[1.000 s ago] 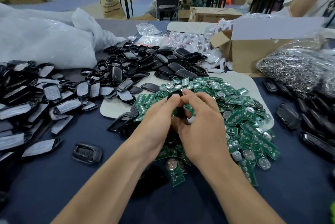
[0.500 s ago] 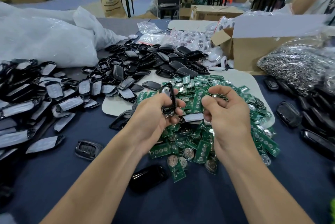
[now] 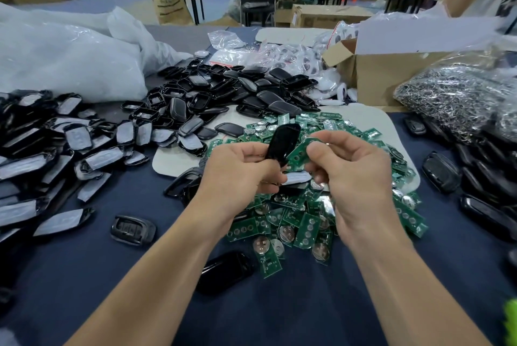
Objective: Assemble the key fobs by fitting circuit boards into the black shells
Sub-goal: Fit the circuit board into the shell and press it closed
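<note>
Over the middle of the dark bench (image 3: 307, 317), above the heap of green boards (image 3: 293, 222), your left hand (image 3: 240, 169) grips a glossy, probably slippery black shell (image 3: 282, 144) by its lower end while your right hand (image 3: 352, 175) pinches a thin, stiff circuit board (image 3: 299, 152) just beside it, best held by its edges.

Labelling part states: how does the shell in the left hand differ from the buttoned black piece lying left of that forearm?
The shell is gripped by the left hand, raised and tilted near upright; the buttoned piece lies flat on the blue cloth, untouched. The shell shows a plain glossy surface; the buttoned piece shows its button face. Both are black, oblong fob parts.
</note>
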Available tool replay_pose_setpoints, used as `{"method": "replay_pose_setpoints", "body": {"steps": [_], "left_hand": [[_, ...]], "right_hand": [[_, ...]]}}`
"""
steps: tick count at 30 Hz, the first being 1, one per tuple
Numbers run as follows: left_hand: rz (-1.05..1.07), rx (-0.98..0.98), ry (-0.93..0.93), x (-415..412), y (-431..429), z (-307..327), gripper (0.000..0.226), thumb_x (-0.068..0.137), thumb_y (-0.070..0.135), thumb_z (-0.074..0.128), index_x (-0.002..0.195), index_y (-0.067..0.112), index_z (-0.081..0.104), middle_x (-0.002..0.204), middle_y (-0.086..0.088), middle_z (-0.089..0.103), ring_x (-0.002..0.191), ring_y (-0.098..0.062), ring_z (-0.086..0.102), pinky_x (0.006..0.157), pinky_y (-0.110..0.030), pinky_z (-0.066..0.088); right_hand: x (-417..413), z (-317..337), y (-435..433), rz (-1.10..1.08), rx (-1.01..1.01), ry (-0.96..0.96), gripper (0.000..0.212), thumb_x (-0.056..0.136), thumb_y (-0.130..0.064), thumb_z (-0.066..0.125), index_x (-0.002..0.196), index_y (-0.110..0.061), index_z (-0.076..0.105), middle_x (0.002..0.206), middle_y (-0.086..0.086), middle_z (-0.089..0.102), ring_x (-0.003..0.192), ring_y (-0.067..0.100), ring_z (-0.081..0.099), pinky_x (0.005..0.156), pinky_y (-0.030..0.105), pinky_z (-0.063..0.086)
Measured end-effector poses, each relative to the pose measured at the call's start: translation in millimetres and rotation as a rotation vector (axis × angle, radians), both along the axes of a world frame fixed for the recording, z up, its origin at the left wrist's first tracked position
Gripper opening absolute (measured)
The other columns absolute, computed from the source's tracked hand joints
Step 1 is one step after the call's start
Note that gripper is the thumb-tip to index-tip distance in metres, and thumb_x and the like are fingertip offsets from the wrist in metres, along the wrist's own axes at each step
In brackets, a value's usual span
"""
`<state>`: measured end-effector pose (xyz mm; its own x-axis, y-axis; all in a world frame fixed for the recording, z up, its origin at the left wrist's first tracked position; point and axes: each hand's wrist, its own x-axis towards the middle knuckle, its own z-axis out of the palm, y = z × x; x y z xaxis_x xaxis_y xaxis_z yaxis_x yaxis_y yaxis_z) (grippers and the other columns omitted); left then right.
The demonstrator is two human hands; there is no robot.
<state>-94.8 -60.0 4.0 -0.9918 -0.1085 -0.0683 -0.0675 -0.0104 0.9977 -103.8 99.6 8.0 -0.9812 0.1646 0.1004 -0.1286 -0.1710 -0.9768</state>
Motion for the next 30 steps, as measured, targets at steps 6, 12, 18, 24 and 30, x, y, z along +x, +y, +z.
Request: {"method": "replay_pose_setpoints", "body": {"steps": [6, 12, 18, 24, 30], "left_hand": [[-0.043, -0.052, 0.003, 2.9, 4.0, 0.8, 0.022, 0.084, -0.005, 0.071, 0.095, 0.011, 0.083, 0.082, -0.008, 0.08, 0.074, -0.021, 0.078, 0.061, -0.022, 0.058], [-0.064, -0.07, 0.014, 4.2, 3.1, 1.4, 0.025, 0.082, -0.007, 0.072, 0.089, 0.013, 0.085, 0.08, -0.009, 0.08, 0.074, -0.021, 0.078, 0.063, -0.024, 0.059], [-0.077, -0.128, 0.051, 6.8, 4.0, 3.0, 0.023, 0.085, 0.002, 0.075, 0.078, 0.022, 0.085, 0.074, -0.007, 0.078, 0.07, -0.019, 0.077, 0.063, -0.024, 0.059], [-0.047, -0.147, 0.043, 7.9, 5.8, 2.8, 0.028, 0.088, 0.0, 0.077, 0.073, 0.023, 0.084, 0.069, -0.01, 0.077, 0.064, -0.022, 0.077, 0.059, -0.025, 0.06], [-0.015, -0.118, 0.023, 7.5, 6.7, 3.4, 0.022, 0.086, -0.001, 0.078, 0.072, 0.016, 0.084, 0.069, -0.011, 0.076, 0.059, -0.021, 0.074, 0.056, -0.024, 0.058]], "right_hand": [[8.0, -2.0, -2.0, -0.045, 0.434, 0.191, 0.017, 0.089, -0.015, 0.078, 0.084, -0.029, 0.071, 0.068, -0.011, 0.074, 0.058, 0.008, 0.07, 0.055, 0.018, 0.051], [7.4, -5.3, -0.5, -0.133, 0.581, 0.263, 0.019, 0.085, -0.02, 0.083, 0.078, -0.031, 0.069, 0.076, -0.018, 0.07, 0.073, 0.006, 0.067, 0.067, 0.017, 0.052], [6.1, -8.4, -1.1, -0.158, 0.661, 0.29, 0.019, 0.086, -0.019, 0.082, 0.078, -0.028, 0.068, 0.07, -0.017, 0.067, 0.071, 0.004, 0.065, 0.064, 0.017, 0.051], [7.4, -10.0, -5.0, -0.24, 0.657, 0.304, 0.018, 0.08, -0.023, 0.088, 0.081, -0.033, 0.073, 0.068, -0.027, 0.064, 0.076, -0.01, 0.065, 0.068, 0.005, 0.049], [5.5, -12.5, -9.1, -0.264, 0.613, 0.252, 0.024, 0.078, -0.026, 0.089, 0.084, -0.039, 0.069, 0.064, -0.023, 0.064, 0.073, -0.009, 0.064, 0.068, 0.006, 0.049]]}}
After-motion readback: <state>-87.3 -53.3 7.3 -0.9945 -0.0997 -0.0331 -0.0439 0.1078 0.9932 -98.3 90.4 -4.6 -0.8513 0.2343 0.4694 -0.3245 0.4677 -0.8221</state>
